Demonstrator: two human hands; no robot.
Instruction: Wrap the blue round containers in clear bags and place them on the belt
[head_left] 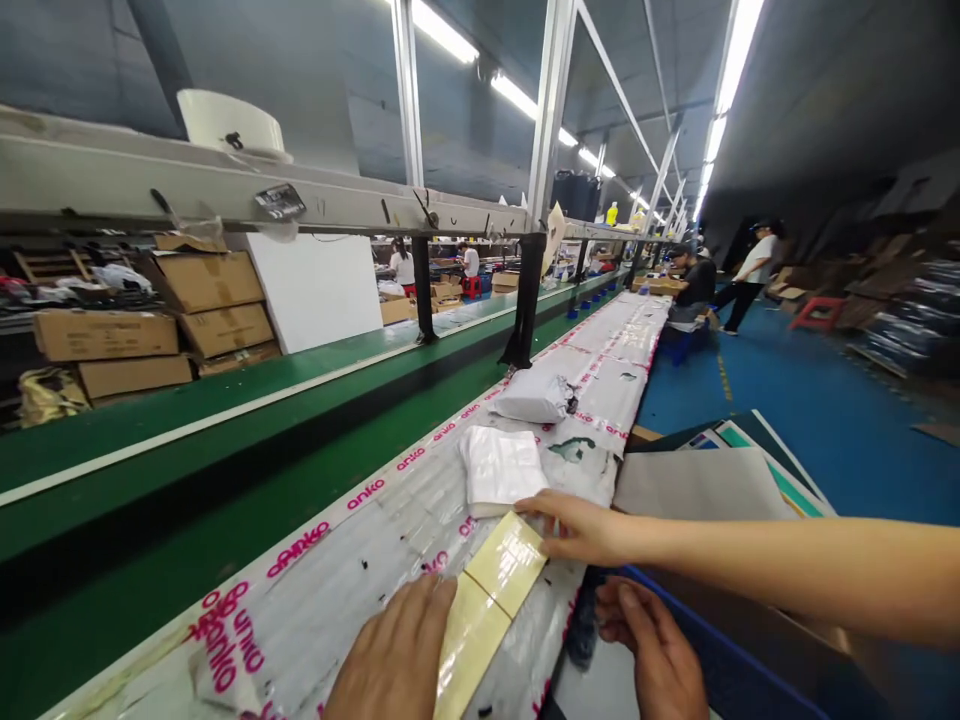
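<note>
A glossy pale yellow strip of sheet, perhaps backing paper with clear labels (486,603), lies on the plastic-covered bench and is crossed by a dark line. My left hand (394,655) rests palm down at its left edge, fingers stretched out. My right hand (654,650) hovers past the bench's right edge, fingers loosely curled, with nothing visible in it. Another person's hand (577,527) reaches in from the right and touches the strip's far end. Just beyond sits a stack of white, film-like pieces (501,465). Farther back lies a white plastic packet (532,397).
White film printed in pink covers the bench (322,600). A green conveyor (247,500) runs along its left. Flat boards (705,483) and a blue-edged bin (720,650) stand at right. A dark-wrapped post (527,300) rises beyond. Cartons (210,280) and seated people are farther off.
</note>
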